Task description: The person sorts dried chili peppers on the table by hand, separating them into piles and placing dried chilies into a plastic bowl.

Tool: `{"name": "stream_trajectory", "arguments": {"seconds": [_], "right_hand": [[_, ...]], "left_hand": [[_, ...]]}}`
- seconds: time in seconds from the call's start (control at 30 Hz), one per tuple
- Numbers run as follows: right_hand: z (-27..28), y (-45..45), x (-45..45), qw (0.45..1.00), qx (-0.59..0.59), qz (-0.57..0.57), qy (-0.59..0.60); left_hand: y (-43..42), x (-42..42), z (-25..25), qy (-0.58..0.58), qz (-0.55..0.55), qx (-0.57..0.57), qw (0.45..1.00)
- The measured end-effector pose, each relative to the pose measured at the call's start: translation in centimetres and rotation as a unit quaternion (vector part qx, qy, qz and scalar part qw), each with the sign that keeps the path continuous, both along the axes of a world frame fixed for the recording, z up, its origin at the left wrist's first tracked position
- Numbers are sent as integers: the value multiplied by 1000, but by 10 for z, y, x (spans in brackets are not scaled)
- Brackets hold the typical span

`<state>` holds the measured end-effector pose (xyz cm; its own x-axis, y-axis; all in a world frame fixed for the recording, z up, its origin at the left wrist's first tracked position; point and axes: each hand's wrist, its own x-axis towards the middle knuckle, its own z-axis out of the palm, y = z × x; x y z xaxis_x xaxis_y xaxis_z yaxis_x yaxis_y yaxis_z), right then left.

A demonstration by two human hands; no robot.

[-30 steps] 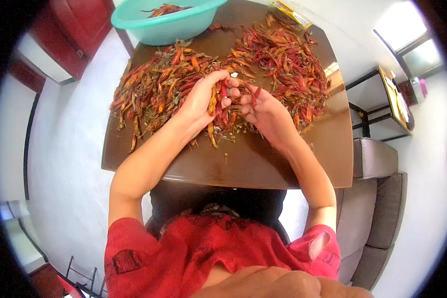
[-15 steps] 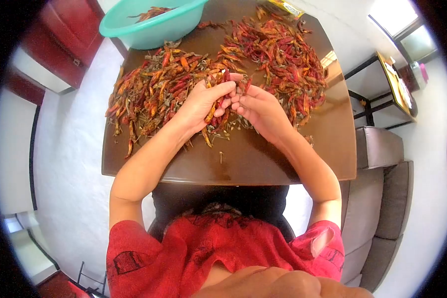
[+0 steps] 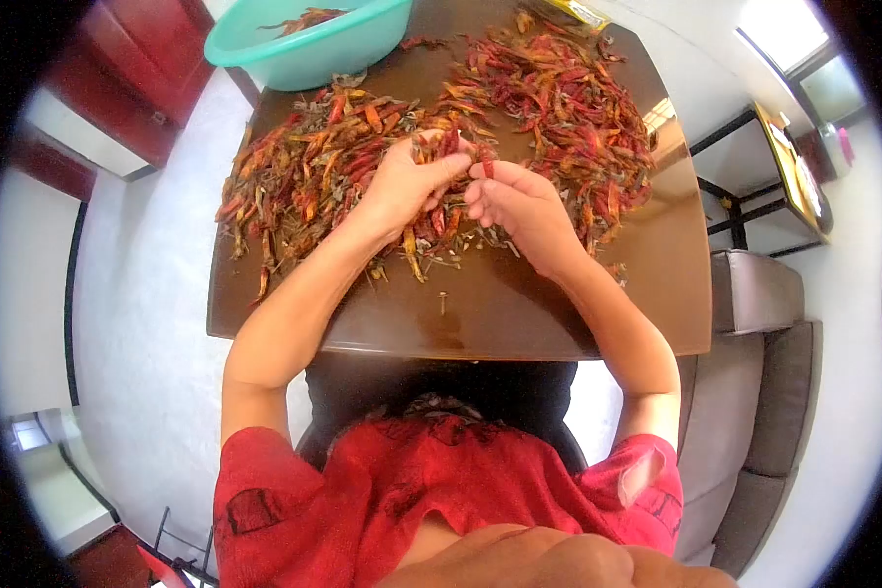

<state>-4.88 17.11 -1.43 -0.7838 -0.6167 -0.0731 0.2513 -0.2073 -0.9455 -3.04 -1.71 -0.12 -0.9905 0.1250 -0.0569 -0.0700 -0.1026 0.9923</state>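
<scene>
My left hand (image 3: 409,181) is closed around several dried chili peppers, whose red and orange ends stick out past the thumb. Beside it, my right hand (image 3: 515,204) pinches a dark red dried chili (image 3: 487,169) between thumb and fingertips. Both hands are close together over the table's middle. Under and left of my left hand spreads a pile of dried chilies (image 3: 309,162) mixed with brown stems and leaves. Another pile, redder and denser (image 3: 568,118), lies beyond my right hand. Loose seeds and bits lie beneath my hands.
The brown glossy table (image 3: 519,318) has a small stem piece (image 3: 443,301) near its front edge. A turquoise basin (image 3: 314,59) holding some chilies stands at the back left. A yellow packet (image 3: 576,14) lies at the far edge. A grey sofa (image 3: 725,421) is at right.
My right hand has drawn slightly apart from my left, with a chili in its fingertips. My left hand has turned a little, still gripping chilies. The whole view has shifted slightly.
</scene>
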Motion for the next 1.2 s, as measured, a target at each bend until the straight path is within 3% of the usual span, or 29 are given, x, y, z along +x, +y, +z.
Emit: {"name": "stream_trajectory", "arguments": {"seconds": [0.07,0.1,0.17,0.33,0.5,0.57,0.97,1.03,1.07,1.13,1.2], "right_hand": [[2,-1,2,999,-7,-42,22],[3,0,2,999,-8,-39,23],[6,2,2,996,8,-57,72],[10,3,5,990,-16,-103,92],[7,0,6,990,35,-95,101],[4,-3,6,991,43,-76,105],[5,4,3,991,94,27,89],[26,2,10,965,164,-80,186],[26,4,8,965,165,-81,185],[26,10,0,882,254,-150,368],[21,10,-2,903,224,-127,343]], "left_hand": [[-5,-2,1,-27,41,123,991],[-8,-3,3,-26,45,121,991],[-15,-4,10,-73,26,276,958],[-18,-7,5,-89,12,322,943],[-10,-3,6,-109,18,337,935],[-7,0,-1,-125,-31,324,937],[8,13,6,-58,-32,126,990],[5,12,6,-31,-45,48,997],[4,13,6,-32,-46,49,997],[4,16,15,-55,-38,-59,996],[8,15,7,15,-43,-103,994]]}}
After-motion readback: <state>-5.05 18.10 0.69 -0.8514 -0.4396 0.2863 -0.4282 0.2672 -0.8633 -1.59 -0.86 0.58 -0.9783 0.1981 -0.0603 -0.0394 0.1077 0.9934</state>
